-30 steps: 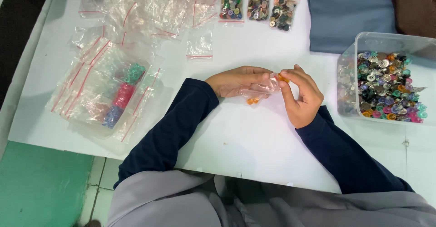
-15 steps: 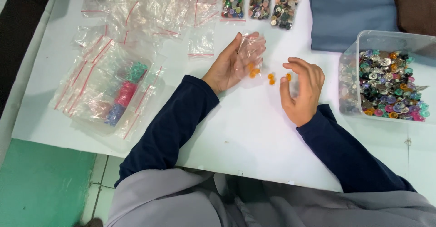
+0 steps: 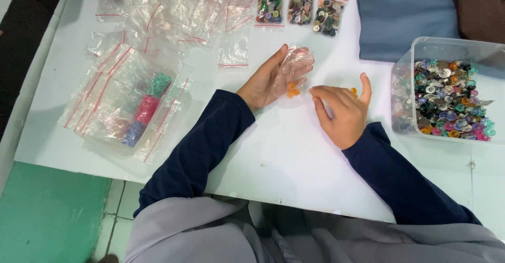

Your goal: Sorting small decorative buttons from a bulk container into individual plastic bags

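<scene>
My left hand (image 3: 269,80) lies palm up on the white table (image 3: 294,152) and holds a small clear plastic bag (image 3: 294,68) with a few orange buttons (image 3: 292,89) in its lower end. My right hand (image 3: 342,110) rests palm down just to the right of it, fingers spread over the table. One orange button (image 3: 354,90) shows by its thumb and fingertips; whether the fingers grip it I cannot tell.
A clear tub (image 3: 447,92) of mixed coloured buttons stands at the right. Three filled small bags (image 3: 300,8) lie at the back, beside a heap of empty bags (image 3: 173,13). A clear tub under bags (image 3: 131,105) holds green, pink and blue buttons. Folded blue cloth (image 3: 405,16) lies behind.
My left hand lifted the bag away from my right hand and turned palm up. My right hand turned palm down and lowered its fingers onto the table by the loose orange button.
</scene>
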